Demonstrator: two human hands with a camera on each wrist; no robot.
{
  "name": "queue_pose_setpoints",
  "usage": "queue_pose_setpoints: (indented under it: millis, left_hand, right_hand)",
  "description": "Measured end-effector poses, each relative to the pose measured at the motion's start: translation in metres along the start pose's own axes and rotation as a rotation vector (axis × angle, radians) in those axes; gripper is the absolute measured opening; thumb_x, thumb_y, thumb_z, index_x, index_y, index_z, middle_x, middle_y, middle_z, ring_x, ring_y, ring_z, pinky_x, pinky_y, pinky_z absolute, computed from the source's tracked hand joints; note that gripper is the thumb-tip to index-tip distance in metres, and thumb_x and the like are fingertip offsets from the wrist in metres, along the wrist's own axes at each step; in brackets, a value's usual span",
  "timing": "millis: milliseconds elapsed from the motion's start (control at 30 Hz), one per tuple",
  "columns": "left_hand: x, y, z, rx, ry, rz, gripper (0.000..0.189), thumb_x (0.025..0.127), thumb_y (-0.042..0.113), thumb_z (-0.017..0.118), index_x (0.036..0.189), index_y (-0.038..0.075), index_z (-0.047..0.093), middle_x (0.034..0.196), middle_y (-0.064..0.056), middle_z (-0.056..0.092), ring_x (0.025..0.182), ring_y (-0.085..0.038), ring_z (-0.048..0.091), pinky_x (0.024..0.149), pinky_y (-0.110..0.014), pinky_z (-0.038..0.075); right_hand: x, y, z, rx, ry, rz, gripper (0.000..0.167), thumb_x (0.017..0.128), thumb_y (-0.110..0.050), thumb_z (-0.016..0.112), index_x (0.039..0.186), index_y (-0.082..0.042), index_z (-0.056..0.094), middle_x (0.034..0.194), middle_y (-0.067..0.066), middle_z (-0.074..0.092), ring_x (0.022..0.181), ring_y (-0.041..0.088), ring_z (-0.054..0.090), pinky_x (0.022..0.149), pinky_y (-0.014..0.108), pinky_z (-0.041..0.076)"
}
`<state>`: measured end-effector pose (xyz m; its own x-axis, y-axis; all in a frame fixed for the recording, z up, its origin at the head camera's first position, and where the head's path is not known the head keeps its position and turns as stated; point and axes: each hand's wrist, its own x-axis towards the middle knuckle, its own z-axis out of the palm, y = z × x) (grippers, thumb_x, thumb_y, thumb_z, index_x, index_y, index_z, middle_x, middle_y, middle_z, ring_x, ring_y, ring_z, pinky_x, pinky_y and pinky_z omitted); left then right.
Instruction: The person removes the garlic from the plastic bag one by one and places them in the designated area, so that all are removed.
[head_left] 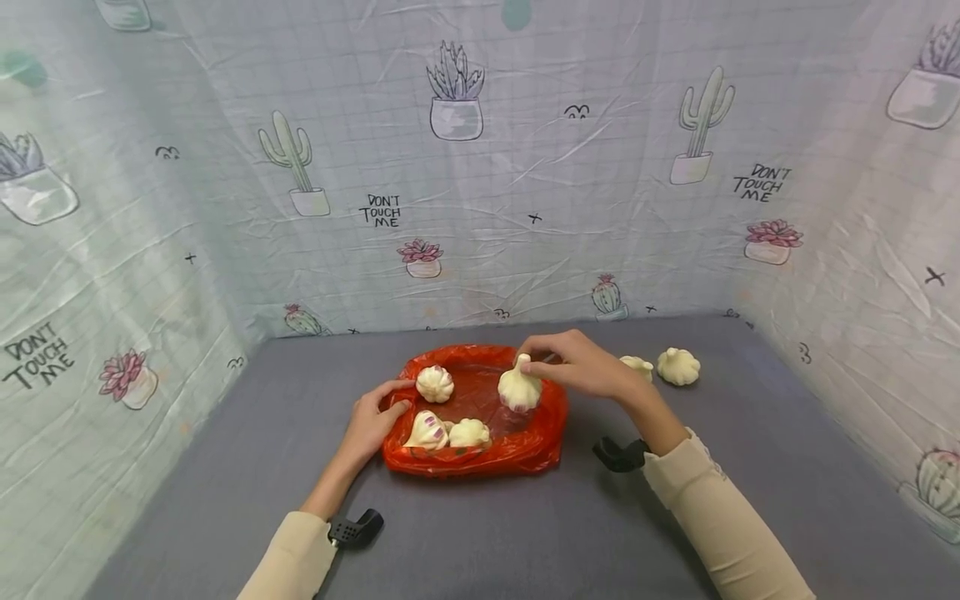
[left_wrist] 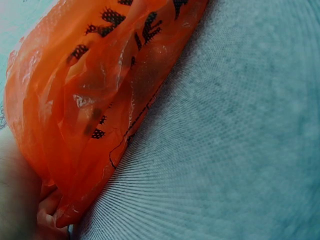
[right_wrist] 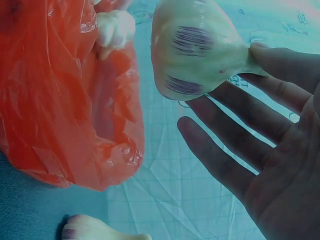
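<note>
A red plastic bag (head_left: 472, 462) lies on the table with its mouth spread wide. Inside it, one garlic bulb (head_left: 435, 383) sits at the back left and two more, a purple-streaked bulb (head_left: 429, 431) and a paler bulb (head_left: 470, 433), at the front. My left hand (head_left: 371, 421) grips the bag's left rim; in the left wrist view the red film (left_wrist: 85, 110) hides most of its fingers. Over the bag's right side, my right hand (head_left: 581, 362) pinches a garlic bulb (right_wrist: 195, 50) by its stem, the other fingers extended.
Right of the bag, a garlic bulb (head_left: 678, 367) rests on the grey table (head_left: 480, 533). Beside it another bulb (head_left: 636, 365) is partly hidden by my right arm. A printed curtain (head_left: 480, 217) encloses the back and both sides.
</note>
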<state>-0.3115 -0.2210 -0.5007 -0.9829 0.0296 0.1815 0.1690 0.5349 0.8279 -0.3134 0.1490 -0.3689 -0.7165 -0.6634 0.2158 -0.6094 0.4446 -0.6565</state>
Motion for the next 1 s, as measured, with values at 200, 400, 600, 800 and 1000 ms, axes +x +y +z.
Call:
queue_pose_setpoints:
  millis: [200,400,600,800,1000]
  left_hand:
    - [0.001,0.002,0.000,0.006,-0.001,0.001,0.035,0.098,0.017,0.068,0.132,0.019,0.071,0.143,-0.011,0.064,0.141,-0.032,0.053,0.115,-0.054,0.043]
    - [0.001,0.001,0.000,0.005,-0.001,-0.002,0.034,0.098,0.016,0.068,0.132,0.019,0.071,0.143,-0.012,0.064,0.141,-0.032,0.053,0.114,-0.054,0.044]
    - [0.001,0.001,0.001,0.012,0.009,0.005,0.034,0.097,0.016,0.068,0.132,0.019,0.071,0.142,-0.012,0.065,0.140,-0.032,0.054,0.113,-0.054,0.044]
    - [0.001,0.001,0.000,0.015,0.014,0.008,0.034,0.097,0.016,0.068,0.131,0.019,0.071,0.142,-0.013,0.065,0.140,-0.034,0.054,0.114,-0.054,0.043]
    - [0.001,-0.001,0.000,0.015,0.008,0.003,0.035,0.097,0.016,0.068,0.132,0.019,0.071,0.143,-0.013,0.064,0.141,-0.034,0.053,0.115,-0.055,0.043]
  right_hand:
    - [0.000,0.000,0.002,0.004,0.003,-0.006,0.013,0.103,-0.025,0.063,0.109,-0.019,0.074,0.105,-0.004,0.075,0.099,0.012,0.069,0.093,0.044,0.057]
    - [0.001,-0.001,0.005,-0.017,-0.015,-0.021,0.013,0.102,-0.024,0.065,0.108,-0.018,0.074,0.097,-0.004,0.073,0.087,0.012,0.064,0.081,0.034,0.055]
    - [0.003,-0.001,0.009,-0.047,-0.042,-0.025,0.013,0.102,-0.027,0.066,0.108,-0.019,0.075,0.090,-0.008,0.069,0.081,0.012,0.060,0.076,0.031,0.053]
    - [0.004,0.001,0.013,-0.064,-0.053,-0.036,0.014,0.102,-0.028,0.065,0.108,-0.021,0.075,0.094,-0.009,0.072,0.085,0.008,0.062,0.085,0.037,0.056]
    - [0.005,0.001,0.015,-0.063,-0.061,-0.033,0.013,0.102,-0.027,0.065,0.107,-0.021,0.075,0.093,-0.009,0.071,0.084,0.010,0.063,0.084,0.037,0.057]
